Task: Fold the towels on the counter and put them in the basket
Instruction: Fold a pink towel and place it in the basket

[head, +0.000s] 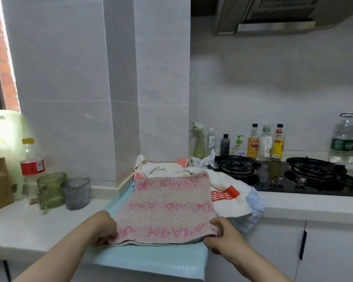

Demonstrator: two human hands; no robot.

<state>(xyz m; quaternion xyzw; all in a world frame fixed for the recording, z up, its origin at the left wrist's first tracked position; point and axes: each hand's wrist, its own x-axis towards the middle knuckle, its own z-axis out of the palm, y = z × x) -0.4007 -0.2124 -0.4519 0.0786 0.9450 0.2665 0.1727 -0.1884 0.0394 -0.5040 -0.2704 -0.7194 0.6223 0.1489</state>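
Note:
A beige towel with pink lettering point(167, 208) lies spread on a light blue mat point(151, 259) at the counter's front edge. My left hand point(102, 226) pinches its near left corner. My right hand point(222, 235) pinches its near right corner. Behind it sits a heap of cream and pink towels point(161, 167). A white towel with a red label point(226, 196) and a pale blue towel point(253, 208) lie to the right, the blue one hanging over the counter edge. No basket is in view.
A green glass mug point(50, 190), a grey cup point(75, 192) and a red-labelled bottle point(31, 165) stand at the left. A black gas hob point(283, 176) lies to the right, with several bottles point(253, 141) along the wall.

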